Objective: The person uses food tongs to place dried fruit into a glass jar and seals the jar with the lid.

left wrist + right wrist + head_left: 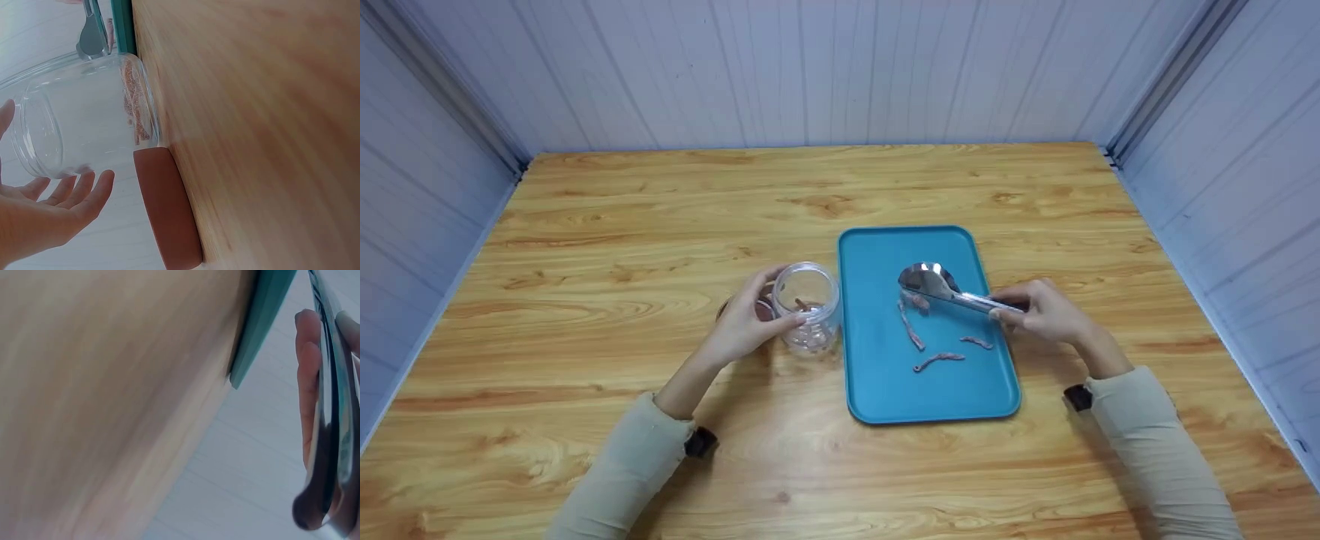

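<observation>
My left hand (746, 319) grips a clear jar (811, 334) near its rim, thumb on the near side. The jar stands on the table with a few reddish-brown strips (133, 104) at its bottom. In my right hand (1046, 311) are shiny metal serving tongs (934, 283), held by their arms. Their rounded heads are over the blue tray (885, 397), right above a wrinkled brownish-pink strip (916, 302); whether they pinch it I cannot tell. More such strips, one a curved strip (937, 360), lie on the tray.
A round brown lid (169, 208) lies beside the jar, partly hidden by my left hand in the head view. The jar stands close to the tray's left edge. Pale panel walls (840, 75) border the wooden table (660, 210) at the back and sides.
</observation>
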Motion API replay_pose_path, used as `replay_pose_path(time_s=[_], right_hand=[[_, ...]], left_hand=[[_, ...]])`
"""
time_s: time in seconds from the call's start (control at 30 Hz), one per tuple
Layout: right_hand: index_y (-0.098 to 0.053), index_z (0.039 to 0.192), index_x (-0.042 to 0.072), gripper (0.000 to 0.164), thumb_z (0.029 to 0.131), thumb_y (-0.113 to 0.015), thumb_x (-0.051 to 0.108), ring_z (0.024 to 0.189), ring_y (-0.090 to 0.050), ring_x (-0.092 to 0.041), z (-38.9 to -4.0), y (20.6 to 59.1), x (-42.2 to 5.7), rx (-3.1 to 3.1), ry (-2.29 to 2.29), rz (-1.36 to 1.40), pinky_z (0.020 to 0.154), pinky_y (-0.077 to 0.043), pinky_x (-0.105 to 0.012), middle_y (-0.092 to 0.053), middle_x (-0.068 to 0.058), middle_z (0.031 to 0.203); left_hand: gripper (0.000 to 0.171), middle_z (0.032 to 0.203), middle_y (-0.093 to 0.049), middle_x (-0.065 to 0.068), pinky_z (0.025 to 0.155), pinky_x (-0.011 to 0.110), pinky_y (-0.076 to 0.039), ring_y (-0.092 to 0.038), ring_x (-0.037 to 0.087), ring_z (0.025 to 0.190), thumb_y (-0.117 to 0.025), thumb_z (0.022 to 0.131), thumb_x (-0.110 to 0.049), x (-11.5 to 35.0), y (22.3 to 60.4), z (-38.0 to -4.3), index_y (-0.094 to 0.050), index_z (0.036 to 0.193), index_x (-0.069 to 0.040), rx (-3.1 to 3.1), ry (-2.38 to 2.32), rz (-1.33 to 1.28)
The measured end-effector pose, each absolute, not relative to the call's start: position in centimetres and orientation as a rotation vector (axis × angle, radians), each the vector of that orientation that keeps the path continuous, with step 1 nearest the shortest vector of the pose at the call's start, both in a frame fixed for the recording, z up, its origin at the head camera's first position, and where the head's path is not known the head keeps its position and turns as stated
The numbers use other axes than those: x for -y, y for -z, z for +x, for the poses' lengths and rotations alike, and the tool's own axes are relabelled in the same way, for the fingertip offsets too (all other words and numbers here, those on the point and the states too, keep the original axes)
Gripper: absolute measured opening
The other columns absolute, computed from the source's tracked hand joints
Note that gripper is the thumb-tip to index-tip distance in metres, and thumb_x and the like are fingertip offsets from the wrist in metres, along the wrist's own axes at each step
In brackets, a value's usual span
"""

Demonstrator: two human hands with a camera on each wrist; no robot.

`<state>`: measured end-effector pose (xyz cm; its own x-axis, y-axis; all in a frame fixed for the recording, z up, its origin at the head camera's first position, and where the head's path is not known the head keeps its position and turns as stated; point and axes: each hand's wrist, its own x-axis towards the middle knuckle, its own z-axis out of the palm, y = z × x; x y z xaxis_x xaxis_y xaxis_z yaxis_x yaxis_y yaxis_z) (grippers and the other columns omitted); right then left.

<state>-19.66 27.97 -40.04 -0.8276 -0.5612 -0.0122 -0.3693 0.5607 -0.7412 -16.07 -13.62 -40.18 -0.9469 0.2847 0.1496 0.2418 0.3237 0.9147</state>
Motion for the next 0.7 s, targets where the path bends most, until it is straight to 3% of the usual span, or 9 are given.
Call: replay_pose_path(time_s=[0.13,0.27,0.43,0.7], right_hand=[[-0.059,0.103,-0.012,0.023,0.085,-0.057,0.001,0.063,-0.057,-0.035,-18.9,38.1,-27.3,-2.525,1.16,-0.796,0.053,-0.048,-0.028,-0.061,-0.02,0.078],[-0.06,0.103,-0.011,0.022,0.085,-0.057,0.001,0.064,-0.058,-0.035,-18.6,36.9,-26.9,-2.552,1.141,-0.794,0.053,-0.048,-0.03,-0.062,-0.016,0.078],[-0.06,0.102,-0.011,0.021,0.085,-0.056,0.0,0.063,-0.056,-0.034,-18.6,36.2,-26.8,-2.576,1.147,-0.814,0.047,-0.042,-0.024,-0.061,-0.01,0.075],[-0.06,0.103,-0.011,0.022,0.085,-0.056,0.0,0.058,-0.054,-0.018,-18.7,35.0,-26.1,-2.599,1.138,-0.866,0.045,-0.04,-0.023,-0.06,-0.008,0.073]], left_hand=[[0.069,0.116,-0.046,0.012,0.077,0.044,-0.041,-0.047,0.032,0.094,-0.073,0.073,-0.025,13.6,40.1,-16.0,-0.038,0.13,-0.007,-2.527,-1.726,0.486],[0.069,0.115,-0.046,0.011,0.077,0.044,-0.041,-0.047,0.03,0.093,-0.073,0.073,-0.026,13.6,40.2,-16.1,-0.038,0.13,-0.007,-2.528,-1.718,0.473],[0.071,0.116,-0.046,0.012,0.077,0.044,-0.041,-0.047,0.027,0.092,-0.073,0.072,-0.025,13.6,40.1,-16.0,-0.038,0.13,-0.008,-2.527,-1.719,0.466],[0.068,0.116,-0.045,0.017,0.077,0.044,-0.041,-0.047,0.034,0.094,-0.071,0.075,-0.014,13.1,38.0,-15.0,-0.036,0.13,0.0,-2.505,-1.719,0.456]])
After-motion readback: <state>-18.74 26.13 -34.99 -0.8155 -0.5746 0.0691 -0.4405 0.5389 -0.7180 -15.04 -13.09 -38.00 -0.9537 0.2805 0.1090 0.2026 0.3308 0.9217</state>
